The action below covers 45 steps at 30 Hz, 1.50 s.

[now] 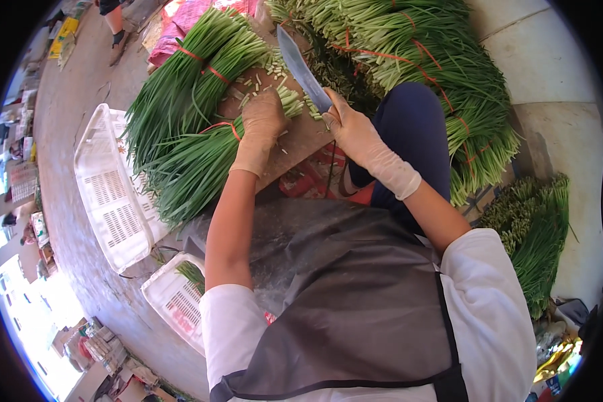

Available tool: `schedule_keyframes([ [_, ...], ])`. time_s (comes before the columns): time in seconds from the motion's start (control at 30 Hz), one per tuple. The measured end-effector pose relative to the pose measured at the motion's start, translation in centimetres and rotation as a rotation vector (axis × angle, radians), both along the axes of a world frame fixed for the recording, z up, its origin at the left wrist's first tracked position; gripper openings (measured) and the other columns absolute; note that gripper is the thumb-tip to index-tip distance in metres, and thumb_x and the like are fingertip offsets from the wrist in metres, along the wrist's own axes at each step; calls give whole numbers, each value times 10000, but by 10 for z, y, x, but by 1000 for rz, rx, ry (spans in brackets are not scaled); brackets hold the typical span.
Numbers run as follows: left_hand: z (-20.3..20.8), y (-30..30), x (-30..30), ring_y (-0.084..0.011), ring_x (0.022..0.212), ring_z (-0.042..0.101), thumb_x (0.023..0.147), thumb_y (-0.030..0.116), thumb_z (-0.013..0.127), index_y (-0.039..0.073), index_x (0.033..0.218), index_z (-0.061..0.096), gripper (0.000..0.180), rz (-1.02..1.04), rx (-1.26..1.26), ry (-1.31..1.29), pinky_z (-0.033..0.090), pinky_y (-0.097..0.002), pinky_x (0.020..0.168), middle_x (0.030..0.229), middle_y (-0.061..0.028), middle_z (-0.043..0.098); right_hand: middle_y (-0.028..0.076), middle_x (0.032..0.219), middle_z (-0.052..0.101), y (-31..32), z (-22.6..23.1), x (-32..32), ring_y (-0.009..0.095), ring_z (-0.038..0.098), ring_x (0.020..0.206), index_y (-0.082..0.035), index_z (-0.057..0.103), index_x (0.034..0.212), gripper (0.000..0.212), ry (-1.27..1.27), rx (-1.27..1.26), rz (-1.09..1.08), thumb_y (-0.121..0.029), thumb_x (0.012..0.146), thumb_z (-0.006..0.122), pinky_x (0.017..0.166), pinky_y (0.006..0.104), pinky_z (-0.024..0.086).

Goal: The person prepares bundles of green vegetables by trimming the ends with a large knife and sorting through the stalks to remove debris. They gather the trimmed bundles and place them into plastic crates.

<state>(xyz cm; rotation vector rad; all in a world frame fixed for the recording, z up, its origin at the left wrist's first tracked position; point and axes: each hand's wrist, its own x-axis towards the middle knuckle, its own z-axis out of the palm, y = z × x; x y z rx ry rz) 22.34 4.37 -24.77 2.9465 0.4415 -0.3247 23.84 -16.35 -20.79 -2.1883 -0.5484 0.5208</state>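
My left hand (262, 124), in a thin glove, is closed over the stalk end of a bundle of garlic chives (184, 164) tied with a red band. The bundle lies on a brown board (300, 149), its green leaves hanging over the left edge. In my gloved right hand (360, 134) is a large knife (300, 65), its blade pointing up and to the left, apart from the bundle. Cut stalk pieces (251, 86) are scattered past my left hand. Two more tied chive bundles (194, 70) lie farther back on the board.
A big pile of banded chives (422, 60) stands at the far right, beyond my knee. More chives (539, 248) lie on the floor at right. White plastic crates (107, 191) are at left, and a pink sack (175, 30) is behind the board. Another person's leg (114, 21) shows far left.
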Motion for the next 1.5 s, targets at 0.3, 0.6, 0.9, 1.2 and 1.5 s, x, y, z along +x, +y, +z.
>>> schedule_keyframes([
  [0.3,-10,1,-9,-322,886,677,690,423,780,54,1023,575,537,-8,72,5,534,-422,771,883,-158,690,185,872,655,16,-10,-23,387,650,801,7,501,1099,307,-137,-154,45,-274,973,492,714,477,520],
  [0.6,-10,-6,-8,-338,893,673,673,346,788,44,1026,597,502,6,66,-12,532,-438,789,891,-165,694,217,819,644,30,-33,-26,421,634,783,20,505,1027,298,-154,-146,80,-273,984,475,694,500,502],
  [0.9,-15,-6,-12,-323,851,684,723,182,685,61,1010,603,323,-66,92,-97,537,-436,726,900,-152,688,264,798,642,42,-47,-21,453,630,776,59,477,1032,305,-70,-184,121,-239,969,487,694,511,507],
  [1.2,-5,-18,-10,-348,891,663,622,271,798,60,990,599,469,-39,35,-121,531,-453,769,917,-166,686,253,790,655,48,-68,-32,428,653,784,34,498,1054,295,-20,-320,66,-242,950,508,725,508,514],
  [1.5,60,29,-62,-372,847,649,602,372,834,88,1097,559,633,-33,-204,-448,525,-451,720,933,-153,675,192,683,615,37,-74,-9,284,627,541,18,525,926,309,377,104,-239,-285,972,481,497,425,504],
])
